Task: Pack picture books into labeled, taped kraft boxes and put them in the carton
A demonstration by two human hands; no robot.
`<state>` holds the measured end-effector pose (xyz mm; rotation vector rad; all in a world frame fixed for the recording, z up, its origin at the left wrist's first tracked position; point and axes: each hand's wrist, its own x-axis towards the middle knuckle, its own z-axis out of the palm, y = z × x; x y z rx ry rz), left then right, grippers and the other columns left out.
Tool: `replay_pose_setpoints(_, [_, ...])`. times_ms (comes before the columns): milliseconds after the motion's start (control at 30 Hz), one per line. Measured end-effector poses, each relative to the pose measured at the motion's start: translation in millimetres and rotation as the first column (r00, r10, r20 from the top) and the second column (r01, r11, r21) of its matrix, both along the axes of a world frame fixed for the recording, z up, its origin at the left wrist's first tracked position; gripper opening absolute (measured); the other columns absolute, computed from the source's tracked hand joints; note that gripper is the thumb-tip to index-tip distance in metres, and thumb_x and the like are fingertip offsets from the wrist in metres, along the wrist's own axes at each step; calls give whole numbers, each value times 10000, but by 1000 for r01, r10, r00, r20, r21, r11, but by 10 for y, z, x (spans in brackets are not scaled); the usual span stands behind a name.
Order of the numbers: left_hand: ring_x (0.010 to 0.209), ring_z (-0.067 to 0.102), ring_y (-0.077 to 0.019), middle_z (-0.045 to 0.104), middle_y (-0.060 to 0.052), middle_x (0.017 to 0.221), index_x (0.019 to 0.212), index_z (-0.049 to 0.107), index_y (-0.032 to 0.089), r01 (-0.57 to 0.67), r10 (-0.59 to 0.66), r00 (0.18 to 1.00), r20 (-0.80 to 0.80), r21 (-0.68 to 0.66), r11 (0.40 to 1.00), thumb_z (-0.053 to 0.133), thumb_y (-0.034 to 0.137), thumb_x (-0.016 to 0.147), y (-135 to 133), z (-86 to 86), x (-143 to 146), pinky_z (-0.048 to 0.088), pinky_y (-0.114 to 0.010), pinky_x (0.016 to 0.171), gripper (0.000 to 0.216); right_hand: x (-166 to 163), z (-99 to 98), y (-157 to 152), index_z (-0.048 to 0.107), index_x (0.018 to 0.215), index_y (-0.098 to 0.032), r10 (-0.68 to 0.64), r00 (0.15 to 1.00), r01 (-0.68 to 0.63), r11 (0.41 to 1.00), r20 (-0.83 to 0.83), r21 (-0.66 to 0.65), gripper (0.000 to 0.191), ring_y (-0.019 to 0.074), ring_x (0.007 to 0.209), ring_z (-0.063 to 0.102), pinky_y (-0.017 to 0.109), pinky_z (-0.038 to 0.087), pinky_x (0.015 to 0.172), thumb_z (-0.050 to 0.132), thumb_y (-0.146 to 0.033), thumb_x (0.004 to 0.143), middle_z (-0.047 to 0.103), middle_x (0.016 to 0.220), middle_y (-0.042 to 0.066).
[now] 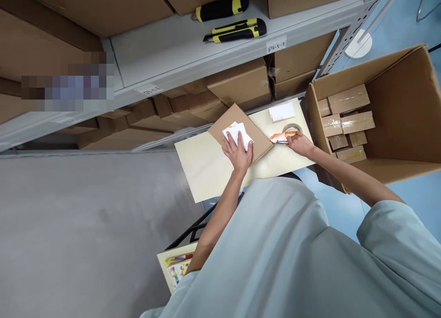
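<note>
My left hand (237, 153) lies with fingers spread over a few small white paper slips (246, 135). The slips rest on a flat cardboard box (234, 114), set at an angle on the cream tabletop (203, 169). At the box's right corner, my right hand (300, 144) has its fingers closed at a slim orange-and-white item (278, 137). A dark, thin, pen-like tip shows beside that item; its kind is unclear. Just behind the right fingers lies a roll of tape (292, 126). A stack of white slips (281, 112) sits near the table's back edge.
To the right stands a large open carton (401, 107) holding several small taped boxes (358, 122). Two yellow-and-black utility knives (237, 31) lie on the metal shelf (148, 52) above. Cardboard boxes (241, 81) fill the shelf behind the table. A lower surface (163, 263) holds colourful items.
</note>
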<state>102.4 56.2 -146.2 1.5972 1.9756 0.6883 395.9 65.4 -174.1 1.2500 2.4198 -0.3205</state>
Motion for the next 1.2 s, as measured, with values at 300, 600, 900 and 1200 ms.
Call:
replay_pose_setpoints(300, [1697,182,-390,167,-232,1824,1584,533,136,7,-11,981,-193,-18,1000,540,604,1050,235,-101,-414,233,-568,1362,710,-468,-4,-634,653,1230,19,171,979,-172,985,-114,2,327,292,836,748,441,492,910,421,-5,1001,796,933,194])
replay_pose_setpoints(600, [1704,164,-383,242,-190,1818,1637,476,157,169,-162,950,-266,5,986,521,578,1057,161,-202,-130,92,-622,1383,718,-1177,-161,-985,500,1507,34,340,919,-349,937,-200,-9,522,267,886,746,421,533,978,289,27,1030,772,998,144])
replay_pose_setpoints(900, [1708,148,-384,231,-186,1821,1658,460,147,168,-161,943,-290,0,986,523,573,1056,131,-208,-86,87,-614,1384,740,-858,-112,-1241,657,1271,-52,322,906,-323,945,-274,45,337,230,832,744,395,561,1000,420,-8,1035,796,944,119])
replay_pose_setpoints(1200, [1710,125,-392,216,-202,1822,1656,456,137,139,-138,949,-283,-17,990,512,582,1059,122,-190,-14,74,-633,1377,747,120,80,-1222,680,1244,-62,206,957,-199,978,-203,55,308,241,839,764,397,503,1025,511,-14,991,800,904,125])
